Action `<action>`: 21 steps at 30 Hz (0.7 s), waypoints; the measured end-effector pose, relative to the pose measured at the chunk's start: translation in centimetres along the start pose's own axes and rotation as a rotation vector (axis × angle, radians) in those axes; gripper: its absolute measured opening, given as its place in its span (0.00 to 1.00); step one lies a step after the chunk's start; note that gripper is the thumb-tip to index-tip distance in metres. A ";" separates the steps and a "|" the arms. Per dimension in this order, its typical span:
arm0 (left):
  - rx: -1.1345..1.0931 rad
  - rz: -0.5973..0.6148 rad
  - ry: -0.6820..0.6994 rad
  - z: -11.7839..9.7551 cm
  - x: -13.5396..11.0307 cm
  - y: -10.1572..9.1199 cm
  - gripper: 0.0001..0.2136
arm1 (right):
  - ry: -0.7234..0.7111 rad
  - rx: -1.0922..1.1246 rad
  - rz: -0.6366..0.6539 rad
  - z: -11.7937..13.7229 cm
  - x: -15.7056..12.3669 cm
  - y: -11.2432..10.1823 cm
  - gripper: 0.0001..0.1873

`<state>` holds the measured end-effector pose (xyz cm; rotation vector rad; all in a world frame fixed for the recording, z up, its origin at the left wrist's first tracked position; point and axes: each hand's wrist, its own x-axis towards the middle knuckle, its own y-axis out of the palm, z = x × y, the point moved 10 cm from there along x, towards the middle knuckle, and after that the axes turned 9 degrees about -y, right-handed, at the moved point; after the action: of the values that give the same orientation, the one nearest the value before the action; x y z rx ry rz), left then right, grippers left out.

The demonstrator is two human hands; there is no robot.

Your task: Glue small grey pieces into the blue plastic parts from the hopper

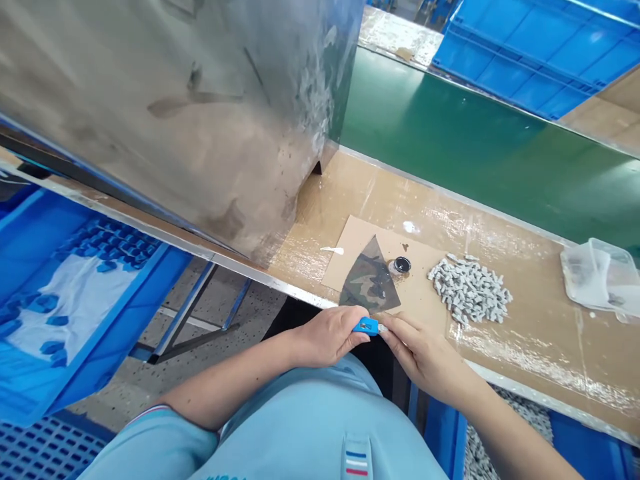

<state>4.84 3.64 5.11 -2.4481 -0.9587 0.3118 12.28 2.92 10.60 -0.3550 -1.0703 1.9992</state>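
Our left hand is curled closed around a blue-handled tool, and our right hand pinches its tip with nearly closed fingers. At twelve o'clock, just beyond, a camouflage-print triangular piece lies on a cardboard sheet. A small black pot sits at one o'clock, a heap of grey pieces at two, both on a tan workbench. Farther out at one o'clock runs a green conveyor belt.
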 end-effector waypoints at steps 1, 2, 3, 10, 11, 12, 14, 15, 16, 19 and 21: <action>0.010 0.006 0.007 -0.1 0.0 0.0 0.18 | -0.009 -0.008 0.013 0.0 0.0 0.2 0.12; 0.014 0.014 0.013 -0.2 0.0 0.1 0.18 | -0.028 -0.020 0.019 0.1 -0.1 0.3 0.13; 0.012 0.025 0.018 -0.3 0.0 0.1 0.18 | -0.057 -0.039 0.013 0.3 -0.2 0.4 0.13; 0.004 0.022 0.078 -0.8 -0.3 0.4 0.19 | -0.217 -0.249 -0.040 1.7 -1.3 0.8 0.14; 0.030 0.003 0.098 -1.0 -0.3 0.4 0.19 | -0.225 -0.245 -0.050 1.8 -1.4 0.9 0.14; 0.063 -0.019 0.121 -1.2 -0.4 0.4 0.20 | -0.229 -0.233 -0.063 1.8 -1.4 0.9 0.13; 0.141 -0.048 0.164 -1.5 -0.5 0.5 0.22 | -0.229 -0.184 -0.085 1.7 -1.4 0.9 0.13; 0.182 -0.046 0.178 -1.6 -0.6 0.7 0.23 | -0.222 -0.145 -0.090 1.6 -1.4 1.0 0.13; 0.221 -0.038 0.184 -1.6 -0.6 0.9 0.23 | -0.213 -0.097 -0.089 1.4 -1.4 1.2 0.13; 0.278 -0.012 0.195 -1.5 -0.6 1.4 0.23 | -0.192 0.069 -0.087 0.9 -1.2 1.2 0.14; 0.224 -0.039 0.218 -1.8 -0.5 0.9 0.23 | -0.185 0.139 -0.105 0.8 -1.0 0.6 0.14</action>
<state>5.60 2.08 6.18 -2.2040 -0.8293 0.1276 12.16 1.55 10.49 -0.0401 -1.0323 2.0279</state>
